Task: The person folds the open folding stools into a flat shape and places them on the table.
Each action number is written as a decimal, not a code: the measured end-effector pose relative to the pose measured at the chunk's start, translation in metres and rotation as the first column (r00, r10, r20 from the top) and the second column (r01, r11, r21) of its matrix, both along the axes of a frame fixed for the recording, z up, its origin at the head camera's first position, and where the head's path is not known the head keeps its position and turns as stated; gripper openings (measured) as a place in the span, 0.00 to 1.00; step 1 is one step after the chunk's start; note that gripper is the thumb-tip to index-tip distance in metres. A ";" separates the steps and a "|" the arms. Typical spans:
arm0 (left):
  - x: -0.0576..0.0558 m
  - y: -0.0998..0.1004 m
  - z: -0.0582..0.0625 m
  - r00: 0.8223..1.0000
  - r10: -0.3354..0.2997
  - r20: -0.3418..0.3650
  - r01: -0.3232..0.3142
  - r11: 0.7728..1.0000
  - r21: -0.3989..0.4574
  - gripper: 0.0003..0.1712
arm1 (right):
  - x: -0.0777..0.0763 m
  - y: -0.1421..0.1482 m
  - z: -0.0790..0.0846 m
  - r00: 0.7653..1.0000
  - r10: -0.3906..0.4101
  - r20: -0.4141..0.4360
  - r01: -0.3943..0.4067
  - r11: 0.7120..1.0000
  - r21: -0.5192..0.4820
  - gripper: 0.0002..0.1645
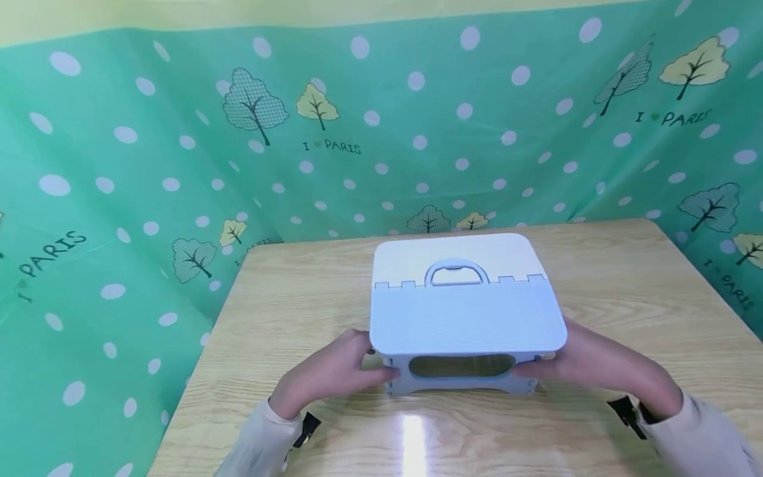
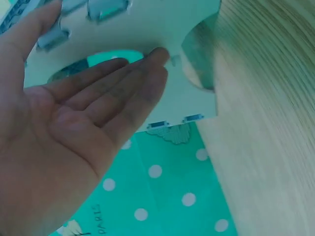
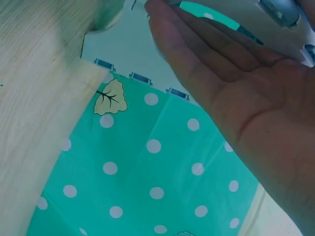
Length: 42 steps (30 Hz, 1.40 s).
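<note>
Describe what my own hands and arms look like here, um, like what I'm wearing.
Your left hand and right hand look bare, with no gloves showing. The left sleeve and right sleeve are pale, whitish-grey, and long. A small black piece juts out by the left cuff, and another black piece by the right.

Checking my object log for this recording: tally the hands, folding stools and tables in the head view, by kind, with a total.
Hands: 2, the left hand and right hand
Folding stool: 1
Wooden table: 1
Total: 4
</note>
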<state>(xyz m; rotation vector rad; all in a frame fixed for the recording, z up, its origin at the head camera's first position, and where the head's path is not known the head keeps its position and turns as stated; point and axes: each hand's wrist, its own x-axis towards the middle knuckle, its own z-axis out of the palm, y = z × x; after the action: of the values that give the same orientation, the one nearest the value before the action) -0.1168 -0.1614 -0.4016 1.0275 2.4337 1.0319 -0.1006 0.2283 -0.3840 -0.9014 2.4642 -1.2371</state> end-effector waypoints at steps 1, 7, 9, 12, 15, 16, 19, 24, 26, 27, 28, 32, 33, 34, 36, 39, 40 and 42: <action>-0.002 0.000 -0.002 1.000 0.018 -0.003 -0.018 1.000 0.007 0.31 | -0.003 -0.001 -0.001 1.000 -0.010 -0.016 0.010 1.000 -0.004 0.61; -0.010 0.003 -0.017 0.997 0.057 -0.045 -0.056 0.998 0.018 0.35 | -0.012 -0.005 -0.007 0.995 -0.061 -0.078 0.062 0.998 0.007 0.68; -0.010 0.004 -0.019 0.997 0.054 -0.061 -0.053 0.998 0.019 0.36 | -0.013 -0.005 -0.008 0.993 -0.068 -0.098 0.069 0.998 0.012 0.70; -0.010 0.006 -0.019 0.995 0.056 -0.079 -0.054 0.998 0.019 0.38 | -0.015 -0.005 -0.010 0.991 -0.073 -0.115 0.076 0.997 0.016 0.71; -0.010 0.006 -0.015 0.994 0.067 -0.087 -0.064 0.997 0.035 0.37 | -0.016 -0.004 -0.010 0.989 -0.071 -0.127 0.075 0.997 0.022 0.70; -0.010 0.006 -0.015 0.993 0.069 -0.090 -0.066 0.997 0.041 0.37 | -0.016 -0.004 -0.010 0.989 -0.069 -0.133 0.072 0.997 0.025 0.70; -0.011 0.005 -0.014 0.992 0.067 -0.107 -0.060 0.996 0.065 0.36 | -0.018 -0.003 -0.011 0.987 -0.068 -0.143 0.072 0.997 0.030 0.70; -0.013 0.005 -0.016 0.991 0.042 -0.130 -0.033 0.997 0.077 0.35 | -0.019 -0.001 -0.012 0.988 -0.063 -0.143 0.067 0.998 0.019 0.67; -0.013 0.004 -0.016 0.991 0.035 -0.130 -0.024 0.997 0.079 0.34 | -0.019 -0.001 -0.011 0.990 -0.055 -0.128 0.056 0.998 0.008 0.66; -0.013 0.004 -0.016 0.991 0.031 -0.128 -0.021 0.997 0.079 0.34 | -0.019 -0.001 -0.011 0.991 -0.049 -0.121 0.049 0.999 0.002 0.66; -0.014 0.004 -0.016 0.992 0.026 -0.126 -0.016 0.997 0.078 0.34 | -0.020 -0.001 -0.011 0.992 -0.044 -0.116 0.044 0.999 -0.002 0.67; -0.015 0.003 -0.014 0.994 0.008 -0.110 0.000 0.997 0.075 0.35 | -0.020 -0.002 -0.009 0.995 -0.033 -0.094 0.032 0.999 -0.013 0.68; -0.015 0.003 -0.014 0.994 0.004 -0.105 0.004 0.997 0.074 0.35 | -0.020 -0.002 -0.009 0.995 -0.030 -0.090 0.029 0.999 -0.015 0.68; -0.015 0.003 -0.014 0.995 -0.001 -0.100 0.008 0.997 0.073 0.35 | -0.020 -0.002 -0.009 0.996 -0.028 -0.086 0.026 1.000 -0.017 0.68; -0.015 0.003 -0.013 0.996 -0.005 -0.087 0.011 0.997 0.070 0.35 | -0.021 -0.002 -0.009 0.997 -0.022 -0.074 0.021 1.000 -0.023 0.67; -0.016 0.002 -0.014 0.998 -0.003 -0.070 0.007 0.998 0.066 0.35 | -0.021 -0.002 -0.009 0.998 -0.018 -0.060 0.016 0.999 -0.030 0.66; -0.016 0.002 -0.014 0.998 0.000 -0.064 0.004 0.998 0.066 0.34 | -0.021 -0.002 -0.010 0.998 -0.017 -0.058 0.016 0.999 -0.031 0.66; -0.016 0.002 -0.013 0.998 0.006 -0.056 -0.002 0.998 0.062 0.34 | -0.022 -0.002 -0.010 0.999 -0.014 -0.051 0.012 0.999 -0.033 0.65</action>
<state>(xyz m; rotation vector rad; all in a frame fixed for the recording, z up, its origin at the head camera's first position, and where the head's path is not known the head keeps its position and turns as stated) -0.1328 -0.1595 -0.4148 1.0863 2.4633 1.1003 -0.1222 0.2267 -0.3945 -0.9380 2.5003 -1.2777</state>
